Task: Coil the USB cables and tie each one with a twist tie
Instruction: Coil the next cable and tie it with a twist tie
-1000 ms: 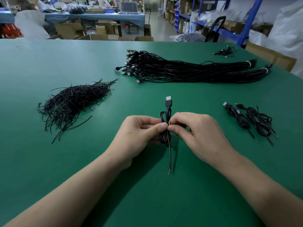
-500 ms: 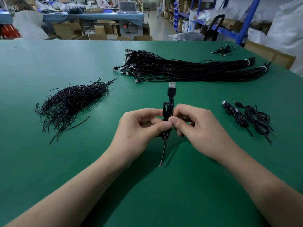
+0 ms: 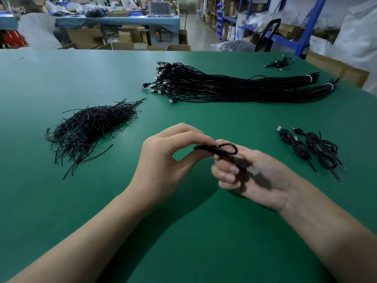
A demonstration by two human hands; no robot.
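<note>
While both hands are meeting over the middle of the green table (image 3: 61,201), the left hand (image 3: 169,160) is pinching one end of the coiled USB cable (image 3: 224,151) between thumb and fingertips. The right hand (image 3: 257,180), palm turned up, is curling its fingers round the other end. A small loop is poking up above the right fingers, and the plug (image 3: 255,170) is lying across the right palm, blurred. Those curled fingers are covering the middle of the coil, so I cannot tell whether a tie is on it.

Looking around now: the twist ties (image 3: 91,127) are lying in a loose black heap to the left, well apart from the hands, with a few strays trailing toward the near edge. Beyond the hands, the loose cables (image 3: 234,88) are stretching across the table in two long bundles, plugs fanning out at the left end and white bands (image 3: 310,78) cinching the right ends. Off to the right, two finished coils (image 3: 293,144) are sitting side by side, near each other. A small tangle of cables (image 3: 280,63) is lying at the far right corner. Behind the table, blue shelving (image 3: 306,23) and cardboard boxes (image 3: 122,45) are filling the background.
</note>
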